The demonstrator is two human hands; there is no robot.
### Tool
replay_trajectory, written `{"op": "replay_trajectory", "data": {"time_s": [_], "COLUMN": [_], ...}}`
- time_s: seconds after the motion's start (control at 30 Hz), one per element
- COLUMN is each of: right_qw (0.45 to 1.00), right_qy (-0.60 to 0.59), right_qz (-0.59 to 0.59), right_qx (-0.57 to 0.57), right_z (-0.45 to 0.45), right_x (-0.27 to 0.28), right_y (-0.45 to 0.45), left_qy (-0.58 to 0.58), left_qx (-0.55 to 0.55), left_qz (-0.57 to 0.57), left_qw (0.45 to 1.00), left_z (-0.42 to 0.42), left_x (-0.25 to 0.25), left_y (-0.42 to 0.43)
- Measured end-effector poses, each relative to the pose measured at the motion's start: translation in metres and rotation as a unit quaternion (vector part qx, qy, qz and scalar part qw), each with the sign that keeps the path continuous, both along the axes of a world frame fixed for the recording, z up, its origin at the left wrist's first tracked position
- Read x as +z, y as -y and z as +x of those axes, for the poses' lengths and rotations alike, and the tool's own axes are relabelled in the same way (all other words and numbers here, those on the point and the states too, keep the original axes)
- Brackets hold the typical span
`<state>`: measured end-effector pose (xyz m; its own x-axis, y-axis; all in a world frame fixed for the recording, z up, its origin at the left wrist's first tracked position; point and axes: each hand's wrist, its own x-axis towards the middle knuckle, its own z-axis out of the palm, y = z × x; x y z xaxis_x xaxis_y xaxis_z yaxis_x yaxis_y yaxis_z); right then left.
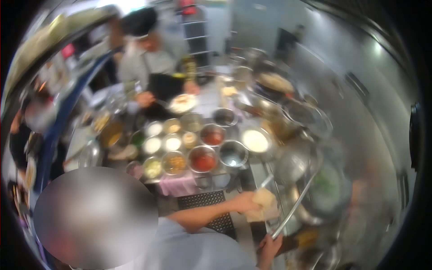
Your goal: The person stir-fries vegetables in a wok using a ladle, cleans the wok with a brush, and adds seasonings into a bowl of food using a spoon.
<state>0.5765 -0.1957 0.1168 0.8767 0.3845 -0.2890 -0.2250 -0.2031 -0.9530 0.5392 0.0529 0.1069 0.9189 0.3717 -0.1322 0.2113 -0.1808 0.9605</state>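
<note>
Hands apart: left hand (243, 202) clamped on beige cloth (264, 206), right hand (270, 246) round long metal handle (293, 209), near metal pan (291, 165). Judged step: handling tool; next move calls for firm grip.

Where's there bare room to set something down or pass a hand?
A hand might pass over the perforated mat, between pink cloth and outstretched forearm. A pale patch right of the plate looks bare; blur leaves its surface unclear. Crowded: packed bowls; around the metal handle.

A kitchen counter (221, 169) carries clustered round containers (202, 159), two with red contents, one with orange pieces, several white-filled; a pink cloth (178, 184) drapes over its front edge.
</note>
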Motion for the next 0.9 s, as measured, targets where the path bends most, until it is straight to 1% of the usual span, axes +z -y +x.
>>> {"op": "replay_trajectory", "data": {"time_s": [0.03,0.07,0.1,0.13,0.17,0.2,0.23,0.27,0.33,0.37,0.43,0.47,0.53,0.6,0.63,0.7,0.73,0.8,0.83,0.9], "right_qw": [1.0,0.999,0.997,0.995,0.987,0.987,0.989,0.991,0.994,0.992,0.989,0.983,0.975,0.963,0.962,0.961,0.954,0.942,0.924,0.916], "right_qy": [-0.019,-0.024,-0.028,0.016,0.049,0.027,0.013,-0.019,-0.074,-0.071,-0.068,-0.059,-0.033,-0.008,-0.005,0.003,-0.017,-0.114,-0.161,-0.174], "right_qz": [-0.006,-0.001,0.002,-0.067,-0.139,-0.134,-0.127,-0.099,-0.034,-0.036,-0.042,-0.073,-0.068,-0.066,-0.056,-0.037,0.033,0.174,0.246,0.274], "right_qx": [-0.016,-0.039,-0.073,-0.074,-0.066,-0.079,-0.078,-0.087,-0.079,-0.1,-0.127,-0.161,-0.21,-0.261,-0.268,-0.275,-0.299,-0.265,-0.244,-0.234], "right_z": [0.003,0.008,0.013,0.019,0.027,0.034,0.038,0.046,0.066,0.077,0.095,0.097,0.112,0.126,0.135,0.159,0.17,0.181,0.184,0.184], "right_x": [0.014,0.025,0.038,0.055,0.072,0.087,0.095,0.1,0.089,0.076,0.055,0.071,0.07,0.071,0.067,0.044,0.028,0.018,0.014,0.017], "right_y": [0.012,0.022,0.036,0.048,0.061,0.076,0.094,0.104,0.115,0.116,0.109,0.094,0.079,0.063,0.058,0.053,0.048,0.042,0.039,0.03], "left_qy": [0.042,-0.045,-0.041,-0.089,-0.1,-0.072,-0.067,-0.059,-0.055,-0.048,-0.056,-0.056,-0.052,-0.057,-0.08,-0.124,-0.154,-0.208,-0.175,-0.106], "left_qx": [-0.024,-0.042,-0.025,0.017,0.07,0.059,0.092,0.09,0.075,0.077,0.057,0.05,0.033,0.009,0.012,0.023,-0.006,-0.062,-0.069,-0.082], "left_qz": [-0.055,-0.096,-0.215,-0.263,-0.3,-0.331,-0.363,-0.391,-0.401,-0.411,-0.457,-0.478,-0.51,-0.531,-0.507,-0.458,-0.429,-0.364,-0.295,-0.149], "left_qw": [0.997,0.993,0.975,0.961,0.946,0.939,0.925,0.914,0.911,0.907,0.886,0.875,0.858,0.845,0.858,0.88,0.89,0.906,0.937,0.98], "left_z": [0.002,0.001,0.001,0.001,0.0,0.002,0.004,0.006,0.017,0.021,0.035,0.04,0.049,0.056,0.057,0.059,0.061,0.062,0.061,0.054], "left_x": [-0.017,0.007,-0.003,0.009,0.003,-0.022,-0.016,-0.023,-0.025,-0.031,-0.067,-0.076,-0.095,-0.099,-0.101,-0.076,-0.076,-0.068,-0.063,-0.035], "left_y": [0.0,-0.001,0.0,0.004,0.005,-0.004,0.007,0.001,-0.004,-0.008,-0.028,-0.038,-0.059,-0.077,-0.085,-0.088,-0.094,-0.109,-0.111,-0.103]}}
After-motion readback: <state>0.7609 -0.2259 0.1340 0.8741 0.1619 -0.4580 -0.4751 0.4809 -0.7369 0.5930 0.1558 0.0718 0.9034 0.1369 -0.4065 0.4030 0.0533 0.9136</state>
